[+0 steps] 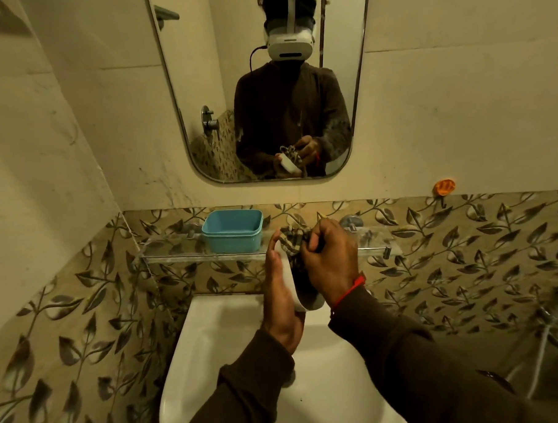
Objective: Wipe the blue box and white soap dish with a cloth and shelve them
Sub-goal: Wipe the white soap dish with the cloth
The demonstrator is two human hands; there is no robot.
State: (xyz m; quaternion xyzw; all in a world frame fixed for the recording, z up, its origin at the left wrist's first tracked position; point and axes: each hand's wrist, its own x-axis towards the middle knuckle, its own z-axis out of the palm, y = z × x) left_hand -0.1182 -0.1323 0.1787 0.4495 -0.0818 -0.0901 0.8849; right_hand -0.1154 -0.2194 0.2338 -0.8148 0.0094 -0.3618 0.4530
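While the soap dish (288,283) sits tilted on edge above the sink (219,335), the left hand (280,302) cups its underside and the right hand (331,260) pinches a bunched cloth (293,239) into it. Looks light, rigid and smooth, so probably slippery; the rims are the safest hold. The blue box (232,231) is already on the glass shelf (177,251), just left.

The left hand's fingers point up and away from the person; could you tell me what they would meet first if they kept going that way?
Probably the glass shelf: the left hand, holding the white soap dish, has its fingertips at the shelf's front edge. Depth is unclear.
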